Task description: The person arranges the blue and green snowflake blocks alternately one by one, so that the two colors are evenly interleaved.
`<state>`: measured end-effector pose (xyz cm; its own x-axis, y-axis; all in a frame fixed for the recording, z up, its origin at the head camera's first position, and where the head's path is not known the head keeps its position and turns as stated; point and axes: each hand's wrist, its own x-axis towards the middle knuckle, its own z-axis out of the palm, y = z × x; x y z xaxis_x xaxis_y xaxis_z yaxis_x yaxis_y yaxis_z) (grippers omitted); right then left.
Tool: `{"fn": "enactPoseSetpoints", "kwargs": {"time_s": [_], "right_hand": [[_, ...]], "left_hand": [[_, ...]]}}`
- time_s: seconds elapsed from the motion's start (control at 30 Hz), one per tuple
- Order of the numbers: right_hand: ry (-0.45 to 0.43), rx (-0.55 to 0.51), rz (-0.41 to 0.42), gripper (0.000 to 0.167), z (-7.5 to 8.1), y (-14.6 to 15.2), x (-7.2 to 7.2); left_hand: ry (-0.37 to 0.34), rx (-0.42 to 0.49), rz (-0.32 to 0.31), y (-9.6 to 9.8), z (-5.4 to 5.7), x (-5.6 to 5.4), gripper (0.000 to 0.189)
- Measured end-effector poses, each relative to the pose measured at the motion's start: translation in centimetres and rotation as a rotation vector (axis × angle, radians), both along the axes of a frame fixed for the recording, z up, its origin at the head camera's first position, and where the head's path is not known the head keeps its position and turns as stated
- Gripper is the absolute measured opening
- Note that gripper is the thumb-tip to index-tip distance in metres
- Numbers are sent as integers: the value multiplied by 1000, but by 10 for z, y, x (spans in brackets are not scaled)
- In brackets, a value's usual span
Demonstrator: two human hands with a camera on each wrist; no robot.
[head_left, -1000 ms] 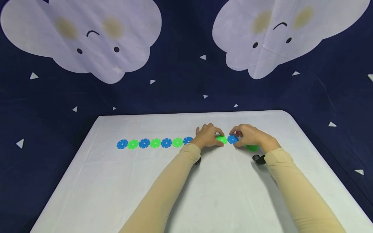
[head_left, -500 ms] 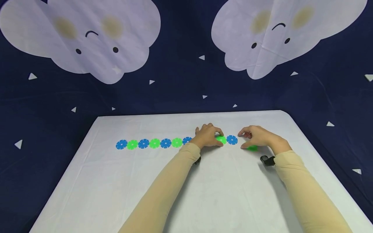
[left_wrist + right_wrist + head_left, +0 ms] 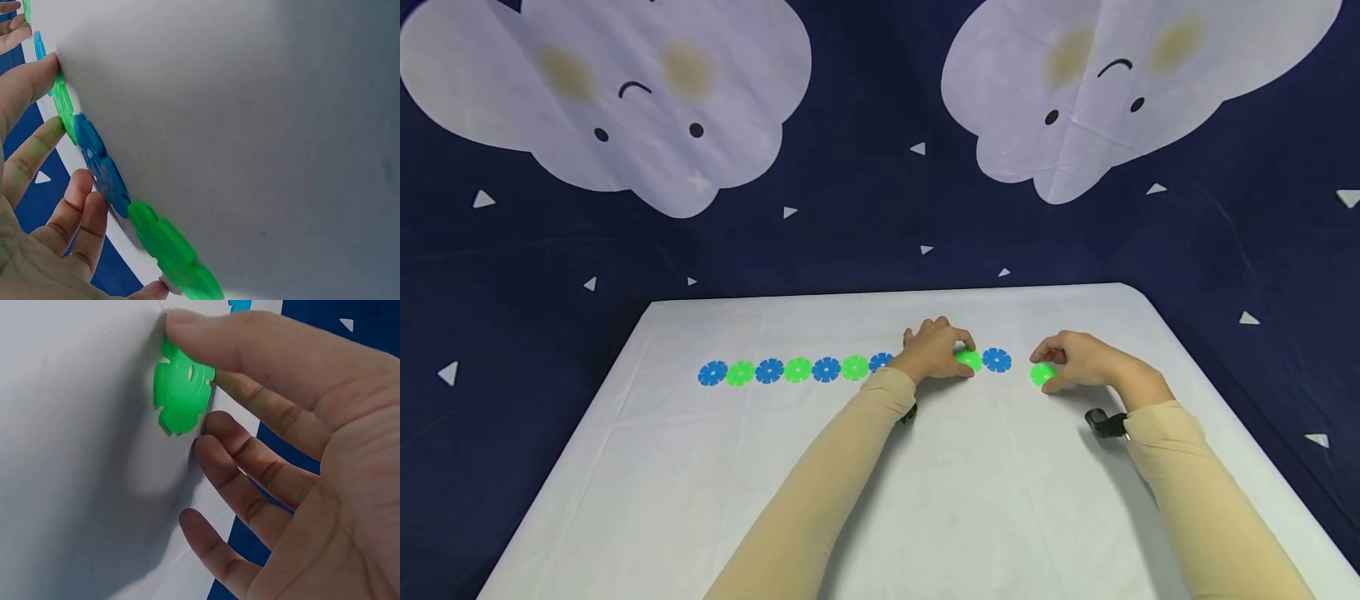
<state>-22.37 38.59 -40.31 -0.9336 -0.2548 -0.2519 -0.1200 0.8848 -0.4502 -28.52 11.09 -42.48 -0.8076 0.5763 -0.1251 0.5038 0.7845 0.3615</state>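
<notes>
In the head view, my left hand point(image 3: 932, 350) pinches a green notched plastic disc point(image 3: 968, 360) between thumb and index finger, flat on the white table. A blue disc point(image 3: 997, 360) lies against its right side. Farther right, my right hand point(image 3: 1088, 360) holds another green disc point(image 3: 1042, 374) by its edges, apart from the blue one. The right wrist view shows the thumb over the rim of this green disc point(image 3: 184, 394), the index finger behind it. In the left wrist view, a blue disc point(image 3: 100, 165) and a green one point(image 3: 172, 250) lie under the left hand's other fingers.
Blue and green discs alternate in a row leftward from the left hand, ending at a blue disc point(image 3: 712, 372). All lie on the white-covered table point(image 3: 962, 500). Behind its far edge hangs a dark blue cloth point(image 3: 865, 225) printed with clouds.
My right hand has let go of the blue disc and moved right to the separate green disc, which it now holds. The left hand has stayed on its green disc.
</notes>
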Motion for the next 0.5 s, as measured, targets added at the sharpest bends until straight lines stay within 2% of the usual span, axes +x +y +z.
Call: {"fn": "enactPoseSetpoints", "kwargs": {"time_s": [0.5], "right_hand": [[43,16,-65,50,-5,2,5]], "left_hand": [[17,4,-9,-1,0,2,44]]}}
